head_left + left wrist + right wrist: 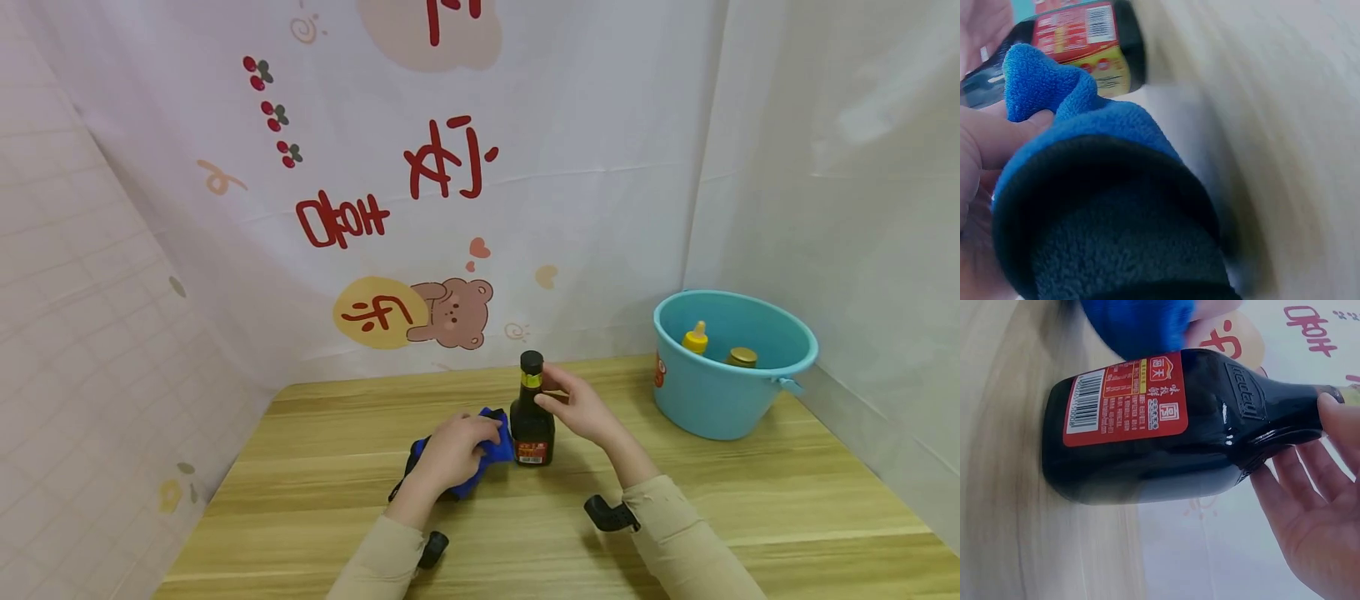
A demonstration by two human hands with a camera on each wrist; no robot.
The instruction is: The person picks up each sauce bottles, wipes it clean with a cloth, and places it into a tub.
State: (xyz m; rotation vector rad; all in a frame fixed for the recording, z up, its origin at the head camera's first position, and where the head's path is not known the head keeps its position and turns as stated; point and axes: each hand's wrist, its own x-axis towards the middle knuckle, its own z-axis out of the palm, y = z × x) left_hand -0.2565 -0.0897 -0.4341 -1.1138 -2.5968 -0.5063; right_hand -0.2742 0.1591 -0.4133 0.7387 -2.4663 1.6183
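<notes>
A dark soy sauce bottle (532,421) with a black cap and a red label stands upright on the table. My right hand (582,407) holds it by the neck, thumb in front and fingers behind, as the right wrist view shows. My left hand (457,450) grips a bunched blue and black cloth (1110,125) with a fuzzy surface. The cloth (495,450) reaches the bottle's left side; whether it touches the glass I cannot tell. In the left wrist view the bottle's label (1079,34) shows just behind the cloth.
At the right back of the wooden table (315,467) stands a light blue bucket (720,400). Inside it are a yellow-topped bottle (695,340) and a jar with a gold lid (742,357). A printed white curtain (585,208) hangs behind the table.
</notes>
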